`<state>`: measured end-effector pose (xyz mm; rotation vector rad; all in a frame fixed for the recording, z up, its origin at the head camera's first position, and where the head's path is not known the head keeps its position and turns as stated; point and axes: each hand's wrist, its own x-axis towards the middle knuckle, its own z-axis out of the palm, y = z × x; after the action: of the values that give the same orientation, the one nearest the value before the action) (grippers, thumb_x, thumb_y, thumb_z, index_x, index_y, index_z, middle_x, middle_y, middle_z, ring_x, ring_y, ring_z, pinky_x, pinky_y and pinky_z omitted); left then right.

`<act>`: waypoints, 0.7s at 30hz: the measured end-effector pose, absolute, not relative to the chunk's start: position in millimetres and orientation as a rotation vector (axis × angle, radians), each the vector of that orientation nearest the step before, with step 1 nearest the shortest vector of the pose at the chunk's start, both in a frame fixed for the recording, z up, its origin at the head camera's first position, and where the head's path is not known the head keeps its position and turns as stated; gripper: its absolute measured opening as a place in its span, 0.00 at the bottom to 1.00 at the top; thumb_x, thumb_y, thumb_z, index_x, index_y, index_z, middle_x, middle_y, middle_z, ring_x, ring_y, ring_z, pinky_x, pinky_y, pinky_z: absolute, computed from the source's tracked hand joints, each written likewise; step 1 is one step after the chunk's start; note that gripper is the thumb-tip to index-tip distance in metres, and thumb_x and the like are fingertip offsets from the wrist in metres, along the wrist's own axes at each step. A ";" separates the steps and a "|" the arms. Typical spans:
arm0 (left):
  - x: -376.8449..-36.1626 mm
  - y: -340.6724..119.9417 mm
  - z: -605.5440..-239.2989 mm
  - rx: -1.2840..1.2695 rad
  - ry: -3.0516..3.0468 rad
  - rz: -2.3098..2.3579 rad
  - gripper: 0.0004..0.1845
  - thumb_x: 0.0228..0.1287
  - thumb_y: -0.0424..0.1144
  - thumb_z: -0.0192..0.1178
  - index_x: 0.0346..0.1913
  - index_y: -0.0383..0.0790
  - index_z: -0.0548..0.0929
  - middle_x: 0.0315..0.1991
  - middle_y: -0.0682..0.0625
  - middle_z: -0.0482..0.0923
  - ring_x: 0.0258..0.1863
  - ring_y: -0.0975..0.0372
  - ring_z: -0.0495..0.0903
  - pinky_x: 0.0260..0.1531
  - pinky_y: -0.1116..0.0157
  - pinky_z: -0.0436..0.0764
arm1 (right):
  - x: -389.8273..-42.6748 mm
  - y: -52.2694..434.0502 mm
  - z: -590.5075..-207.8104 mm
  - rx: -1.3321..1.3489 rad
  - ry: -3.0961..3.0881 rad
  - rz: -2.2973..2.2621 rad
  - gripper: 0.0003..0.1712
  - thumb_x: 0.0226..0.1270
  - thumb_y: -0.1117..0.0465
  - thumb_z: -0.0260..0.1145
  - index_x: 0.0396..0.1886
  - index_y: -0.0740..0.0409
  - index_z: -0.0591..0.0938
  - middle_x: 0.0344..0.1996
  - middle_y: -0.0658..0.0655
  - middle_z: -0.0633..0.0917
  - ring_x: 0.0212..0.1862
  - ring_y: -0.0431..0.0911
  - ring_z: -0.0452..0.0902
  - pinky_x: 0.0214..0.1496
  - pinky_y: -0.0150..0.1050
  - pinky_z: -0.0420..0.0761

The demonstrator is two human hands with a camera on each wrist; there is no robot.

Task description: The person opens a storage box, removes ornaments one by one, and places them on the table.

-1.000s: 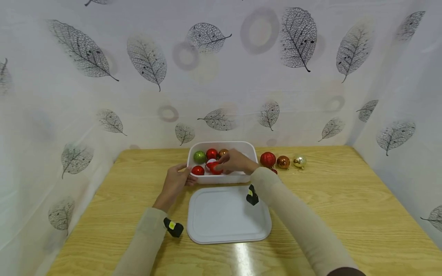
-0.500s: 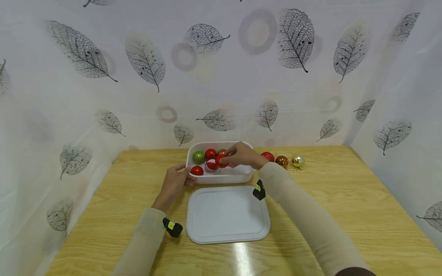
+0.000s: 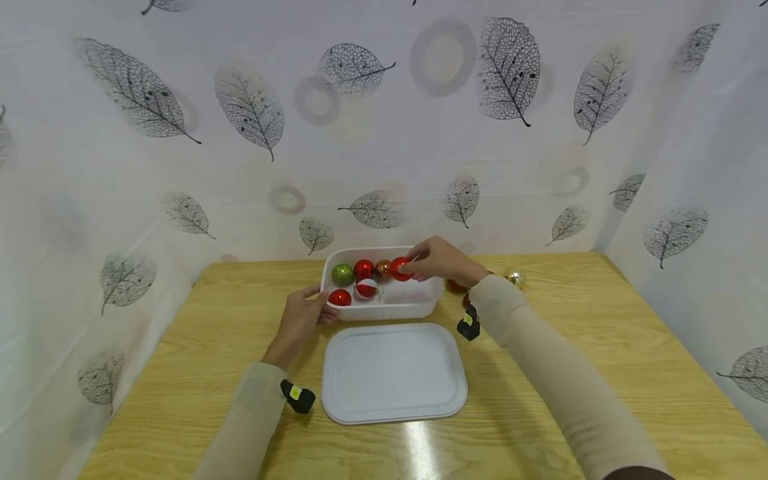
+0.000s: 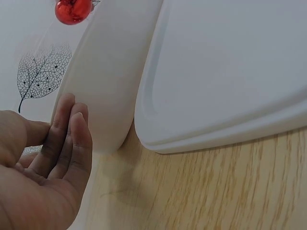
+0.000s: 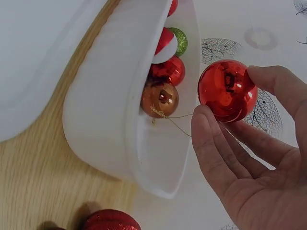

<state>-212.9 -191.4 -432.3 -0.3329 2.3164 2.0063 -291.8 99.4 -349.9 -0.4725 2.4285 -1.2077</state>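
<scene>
Over the white tub (image 3: 384, 308), my right hand (image 3: 441, 260) pinches a red bauble (image 3: 400, 269); my left hand (image 3: 300, 320), fingers straight, steadies the tub; that loose fingertip pinch could drop the bauble.

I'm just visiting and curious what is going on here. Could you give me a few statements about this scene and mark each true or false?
1. The right hand pinches a shiny red ball. True.
2. The white lid sits on the box. False: it lies flat on the table, in front of the open box.
3. The left hand rests against the box's outer wall. True.
4. A green ball lies outside the box. False: it is inside, at the far left corner.
</scene>
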 end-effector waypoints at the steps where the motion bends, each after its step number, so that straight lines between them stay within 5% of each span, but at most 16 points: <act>1: -212.9 -191.7 -432.1 -0.328 2.317 2.005 0.25 0.80 0.37 0.52 0.70 0.23 0.67 0.30 0.43 0.86 0.26 0.63 0.85 0.32 0.67 0.88 | -291.8 101.7 -348.5 -0.468 2.431 -1.206 0.26 0.68 0.51 0.72 0.58 0.65 0.82 0.45 0.59 0.88 0.44 0.56 0.86 0.52 0.47 0.87; 5: -212.7 -192.0 -432.0 -0.323 2.324 1.998 0.25 0.80 0.37 0.52 0.70 0.23 0.67 0.30 0.43 0.86 0.26 0.62 0.85 0.31 0.68 0.88 | -291.4 113.1 -342.0 -0.475 2.445 -1.205 0.28 0.68 0.51 0.71 0.59 0.65 0.81 0.46 0.60 0.88 0.44 0.55 0.86 0.57 0.54 0.84; 13: -213.1 -191.2 -434.0 -0.346 2.332 1.985 0.24 0.80 0.37 0.52 0.71 0.25 0.67 0.31 0.42 0.87 0.27 0.62 0.86 0.32 0.68 0.88 | -289.1 139.6 -330.5 -0.439 2.503 -1.200 0.28 0.69 0.50 0.70 0.59 0.65 0.81 0.47 0.61 0.87 0.42 0.49 0.86 0.52 0.47 0.87; 21: -213.5 -191.2 -433.8 -0.344 2.326 1.994 0.24 0.80 0.36 0.51 0.70 0.24 0.67 0.30 0.42 0.87 0.26 0.62 0.86 0.31 0.67 0.88 | -283.4 169.9 -329.7 -0.394 2.529 -1.178 0.29 0.69 0.48 0.70 0.59 0.64 0.81 0.49 0.63 0.86 0.46 0.56 0.85 0.60 0.55 0.82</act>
<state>-213.5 -191.2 -433.8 -0.3443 2.3257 1.9943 -283.4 169.9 -329.7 -0.3940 2.5288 -1.1778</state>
